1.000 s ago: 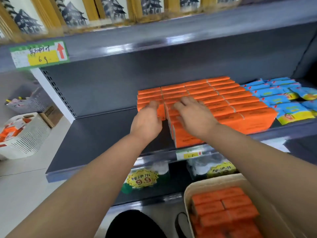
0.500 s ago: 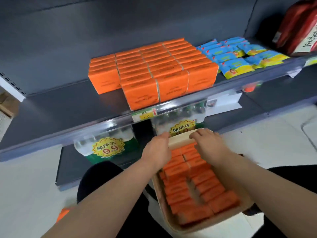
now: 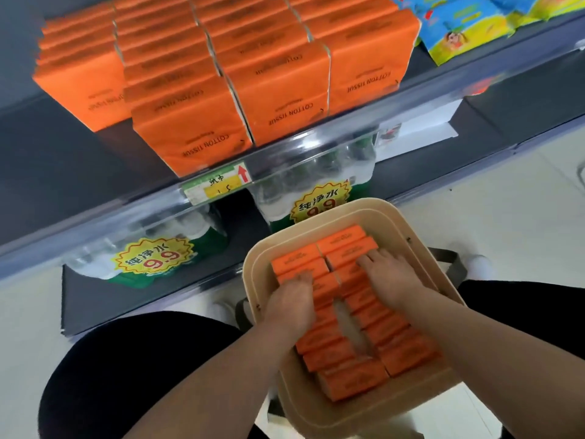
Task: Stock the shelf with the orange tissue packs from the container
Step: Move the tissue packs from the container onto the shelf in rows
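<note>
A beige container [image 3: 316,217] sits low between my knees, filled with two rows of orange tissue packs [image 3: 343,238]. Both hands are inside it. My left hand [image 3: 292,301] is on the left row, its fingers curled down over a pack's edge. My right hand [image 3: 391,278] lies on the right row with its fingers spread over the pack tops. Above, the dark grey shelf [image 3: 63,160] carries several rows of standing orange tissue packs [image 3: 278,90], printed "COTTON TISSUE".
Blue-and-yellow packets [image 3: 459,30] lie on the shelf right of the orange rows. A price tag [image 3: 218,185] sits on the shelf's front rail. Shrink-wrapped water bottle packs [image 3: 152,255] stand on the lower shelf. My black-clad legs [image 3: 126,375] flank the container.
Both hands left the shelf rows and came down into the container. They now sit on the packs farther in, and my view has tilted down and closer.
</note>
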A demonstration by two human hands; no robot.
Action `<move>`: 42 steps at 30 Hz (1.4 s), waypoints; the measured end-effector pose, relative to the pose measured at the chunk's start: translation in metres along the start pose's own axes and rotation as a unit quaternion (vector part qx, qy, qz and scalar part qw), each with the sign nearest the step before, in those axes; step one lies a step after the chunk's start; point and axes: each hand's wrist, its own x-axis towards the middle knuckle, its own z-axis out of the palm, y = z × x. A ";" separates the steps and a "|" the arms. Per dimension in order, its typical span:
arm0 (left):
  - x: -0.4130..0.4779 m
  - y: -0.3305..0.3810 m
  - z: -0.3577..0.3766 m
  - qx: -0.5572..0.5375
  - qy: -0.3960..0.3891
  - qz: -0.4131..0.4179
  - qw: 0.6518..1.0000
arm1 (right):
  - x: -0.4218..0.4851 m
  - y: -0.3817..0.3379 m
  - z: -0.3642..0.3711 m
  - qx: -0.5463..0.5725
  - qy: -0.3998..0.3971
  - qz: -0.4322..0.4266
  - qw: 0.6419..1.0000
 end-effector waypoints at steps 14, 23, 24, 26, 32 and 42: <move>0.013 -0.004 0.007 0.062 0.030 0.015 0.997 | -0.004 -0.004 0.015 -0.014 -0.008 0.070 0.997; 0.020 0.012 0.030 0.190 0.029 0.024 0.981 | -0.038 0.003 0.011 0.031 0.045 0.053 0.997; 0.021 0.014 0.031 0.200 0.027 0.024 0.979 | -0.039 0.003 0.011 0.025 0.043 0.050 0.998; 0.024 0.014 0.034 0.218 0.022 0.017 0.976 | -0.040 0.004 0.012 0.016 0.034 0.045 0.998; 0.027 0.013 0.032 0.217 0.031 0.002 0.976 | -0.037 0.005 0.008 0.001 0.022 0.047 0.999; -0.018 0.009 -0.018 0.102 0.089 -0.041 0.990 | -0.053 -0.014 -0.036 -0.020 0.080 0.047 0.995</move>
